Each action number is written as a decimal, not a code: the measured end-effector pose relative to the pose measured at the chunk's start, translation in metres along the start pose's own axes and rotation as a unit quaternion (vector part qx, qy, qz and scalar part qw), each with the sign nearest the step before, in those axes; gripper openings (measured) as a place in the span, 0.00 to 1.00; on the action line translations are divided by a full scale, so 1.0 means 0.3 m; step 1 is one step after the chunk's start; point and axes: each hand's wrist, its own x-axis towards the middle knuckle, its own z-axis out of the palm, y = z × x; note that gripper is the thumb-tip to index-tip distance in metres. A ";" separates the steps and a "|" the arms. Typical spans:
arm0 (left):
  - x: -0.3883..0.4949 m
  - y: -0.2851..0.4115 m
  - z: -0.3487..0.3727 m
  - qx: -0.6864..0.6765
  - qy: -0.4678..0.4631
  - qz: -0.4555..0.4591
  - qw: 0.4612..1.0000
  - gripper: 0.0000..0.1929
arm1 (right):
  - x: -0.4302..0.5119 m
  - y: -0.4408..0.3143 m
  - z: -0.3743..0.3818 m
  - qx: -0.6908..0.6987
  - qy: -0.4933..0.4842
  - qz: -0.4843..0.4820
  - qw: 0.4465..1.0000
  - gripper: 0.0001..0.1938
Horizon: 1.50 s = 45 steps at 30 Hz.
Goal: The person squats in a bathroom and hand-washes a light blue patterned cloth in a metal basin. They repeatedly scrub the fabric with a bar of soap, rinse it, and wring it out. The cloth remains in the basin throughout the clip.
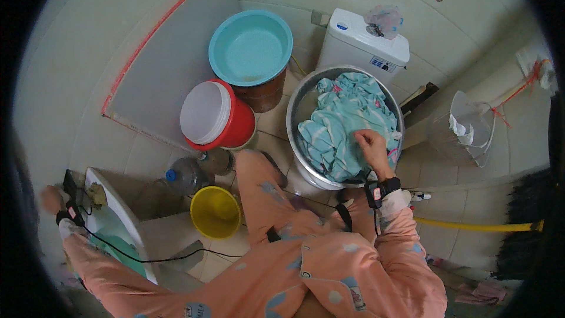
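My right hand point(373, 150) rests on or just over a heap of light turquoise patterned cloth point(346, 115), its fingers curled; whether they pinch the cloth cannot be told. The cloth fills most of a large round metal basin point(295, 141) in front of the toilet cistern. Far to the left, my left hand point(52, 199) is blurred, beyond a white sink point(128, 216) that has a turquoise thing point(117, 238) in it. What that hand touches is unclear. Both wrists wear black straps with small devices.
A blue basin point(250, 48) tops a brown bucket point(265, 92). Near it are a red bucket point(242, 119) with a white lid, a yellow bucket point(215, 212) and a plastic bottle point(187, 176). On the right are a clear bin point(459, 141) and a yellow hose point(476, 226).
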 end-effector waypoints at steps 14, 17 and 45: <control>-0.513 1.023 -1.695 -0.800 -0.593 -0.040 -0.087 0.26 | 0.076 0.032 0.013 0.053 -0.020 -0.007 0.998 0.08; -0.732 1.299 -2.042 -0.578 -0.680 -0.113 -0.436 0.29 | 0.056 0.042 0.014 0.030 -0.039 -0.013 0.999 0.07; -1.248 1.845 -2.439 -0.755 -0.561 0.265 0.213 0.17 | 0.034 0.115 0.017 0.235 -0.033 0.128 0.963 0.18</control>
